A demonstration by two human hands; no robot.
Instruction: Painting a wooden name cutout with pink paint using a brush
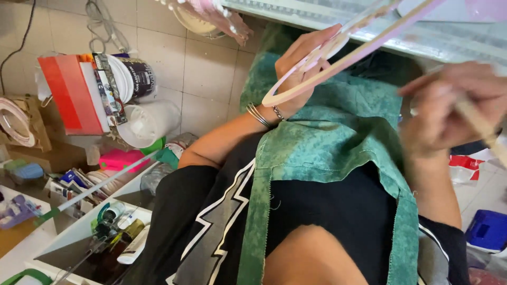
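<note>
My left hand (299, 67), with thin bangles at the wrist, is shut on a flat cream and pink looped frame (343, 59) that slants up to the right. Over at the right, my right hand (449, 113) is blurred and shut on a thin wooden stick (479, 125) that runs off the right edge. The two hands are apart, both raised above a green apron (338, 148) worn over a black shirt. The stick's tip is out of view.
A tiled floor (206, 68) lies at the left with a red and white box (74, 92), a white roll (150, 122), a pink object (120, 158) and a white tray of bottles (113, 232). A blue box (487, 229) sits at the lower right.
</note>
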